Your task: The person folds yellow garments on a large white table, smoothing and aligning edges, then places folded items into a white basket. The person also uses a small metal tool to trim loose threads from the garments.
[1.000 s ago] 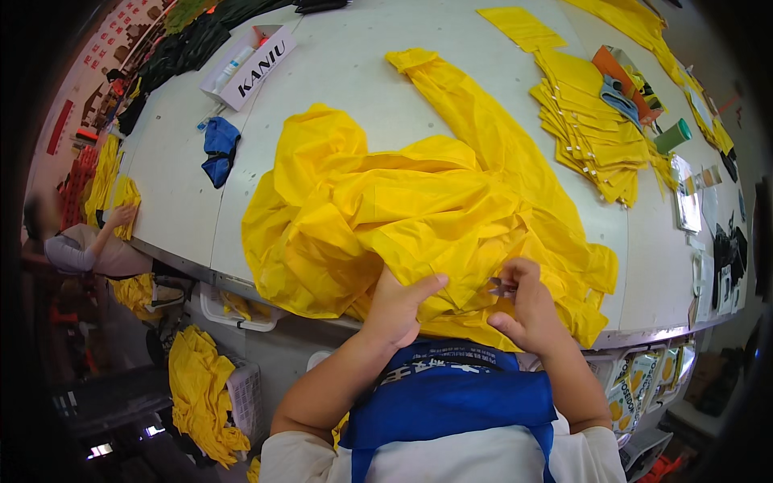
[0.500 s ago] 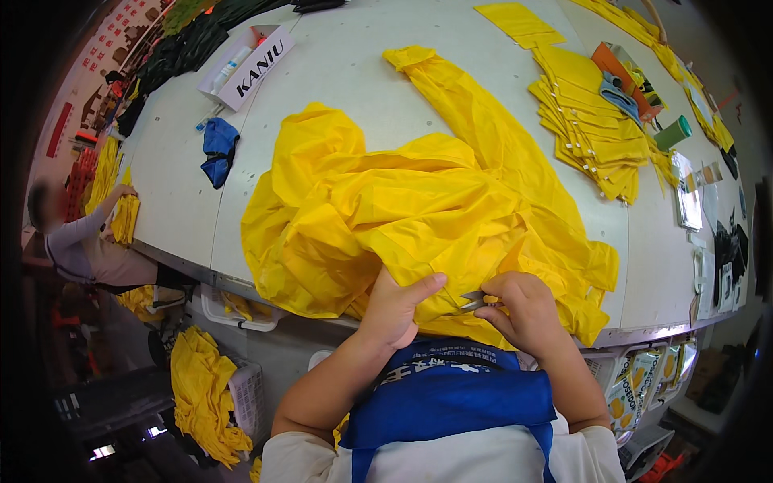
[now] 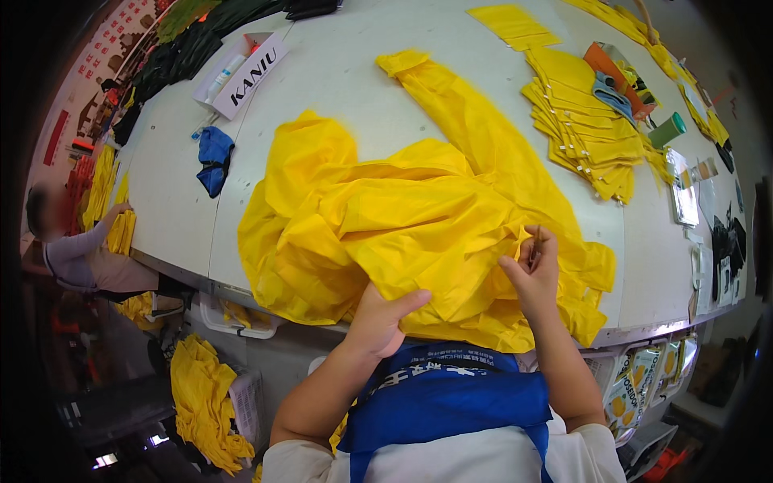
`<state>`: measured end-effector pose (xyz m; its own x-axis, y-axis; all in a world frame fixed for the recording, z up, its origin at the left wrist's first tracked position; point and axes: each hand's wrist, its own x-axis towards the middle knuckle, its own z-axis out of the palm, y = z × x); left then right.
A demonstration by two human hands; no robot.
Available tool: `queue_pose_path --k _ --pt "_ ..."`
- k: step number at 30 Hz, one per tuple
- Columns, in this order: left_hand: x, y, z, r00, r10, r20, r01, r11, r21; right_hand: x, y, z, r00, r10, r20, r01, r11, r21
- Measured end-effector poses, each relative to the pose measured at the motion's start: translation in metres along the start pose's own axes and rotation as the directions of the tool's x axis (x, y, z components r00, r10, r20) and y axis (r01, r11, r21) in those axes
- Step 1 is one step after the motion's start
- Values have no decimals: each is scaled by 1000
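Head-worn fisheye, close above table (image 3: 338,88)

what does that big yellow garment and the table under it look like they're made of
Yellow garment: thin, smooth woven synthetic, probably; it creases sharply and has a slight sheen. Table: hard, flat, matte white top, perhaps laminate or painted board; the material is unclear.

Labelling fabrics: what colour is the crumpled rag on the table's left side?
Blue. The crumpled rag lies on the white table; head view shows it.

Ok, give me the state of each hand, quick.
Left hand: closed, gripping the yellow garment at the table edge.
Right hand: closed, fingers pinching a small thin tool against the same garment.
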<state>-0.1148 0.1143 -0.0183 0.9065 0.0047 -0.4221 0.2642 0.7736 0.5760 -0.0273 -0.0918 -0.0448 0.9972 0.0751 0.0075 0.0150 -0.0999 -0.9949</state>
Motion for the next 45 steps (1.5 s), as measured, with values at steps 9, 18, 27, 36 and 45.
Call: queue_pose_path --k 9,18,27,36,45 --pt "-15 -8 -48 999 26 -34 -25 1000 6 3 14 -16 995 -64 79 55 992 113" --pt "-24 -26 -88 990 -9 -141 36 982 188 -23 8 -28 825 -477 303 549 804 -227" --pt "-56 -1 -48 576 691 437 -523 -100 846 -51 -3 -8 783 -484 391 586 785 -201" --pt "-1 -18 22 557 300 775 -545 -572 613 -35 -12 -26 860 -119 496 -35 957 289" --pt "-3 -25 23 501 226 835 -659 -526 538 48 -31 -42 629 -51 776 453 835 -312"
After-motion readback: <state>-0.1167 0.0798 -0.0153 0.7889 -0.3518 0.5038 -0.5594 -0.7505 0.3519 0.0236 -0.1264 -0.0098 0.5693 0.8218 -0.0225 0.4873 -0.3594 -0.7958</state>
